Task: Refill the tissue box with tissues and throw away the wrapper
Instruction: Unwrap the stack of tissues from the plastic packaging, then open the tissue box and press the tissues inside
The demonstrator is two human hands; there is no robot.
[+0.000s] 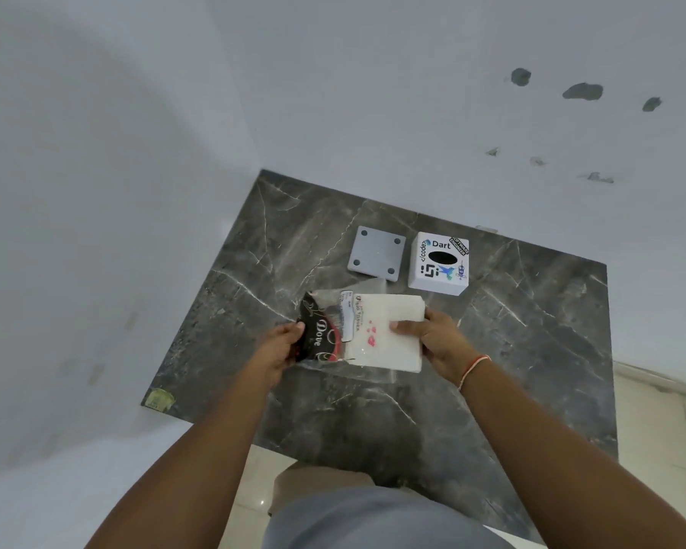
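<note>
A white stack of tissues (389, 330) sticks halfway out of a clear plastic wrapper (325, 330) with a black and red printed end. My left hand (282, 346) grips the wrapper's printed end. My right hand (436, 338) holds the right side of the tissue stack, thumb on top. Behind them on the table stands the white tissue box (438, 285) with stickers and a dark oval slot on top. Its grey square base plate (377, 253) with corner feet lies beside it on the left.
The dark marble table (511, 350) sits in a corner between two white walls. Its right and front edges drop to a pale tiled floor (658, 449). A small yellowish sticker (160, 400) marks the table's front left corner.
</note>
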